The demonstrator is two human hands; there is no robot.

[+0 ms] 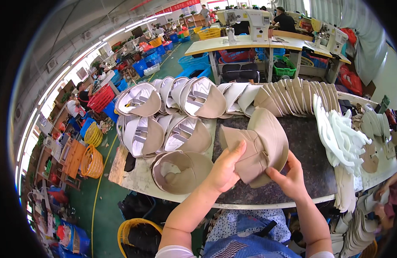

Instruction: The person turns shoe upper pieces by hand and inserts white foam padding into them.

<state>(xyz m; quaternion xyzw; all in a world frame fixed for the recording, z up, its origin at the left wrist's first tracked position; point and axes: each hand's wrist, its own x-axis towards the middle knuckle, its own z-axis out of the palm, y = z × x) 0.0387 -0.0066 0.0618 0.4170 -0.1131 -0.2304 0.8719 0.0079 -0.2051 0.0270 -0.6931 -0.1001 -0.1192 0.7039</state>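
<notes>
Above the dark mat [312, 163] on the worktable, I hold a beige fabric sun visor [267, 144] with a curved brim. My left hand [226, 170] grips the left end of its band, thumb on top. At its lower right edge my right hand [288, 178] pinches the fabric between thumb and fingers. A loose beige visor [181, 170] lies left of my left hand. Behind it, several nested beige visors with white linings [202, 101] form two rows. A row of upright beige brims [293, 96] lines the far side of the mat.
White foam strips [340, 133] are heaped at the mat's right. Pale cut pieces [374, 124] lie beyond them. Another person's arm [387, 193] reaches in at the right edge. A yellow basket [134, 223] stands below the table's front edge; a sewing machine [256, 23] is on a table behind.
</notes>
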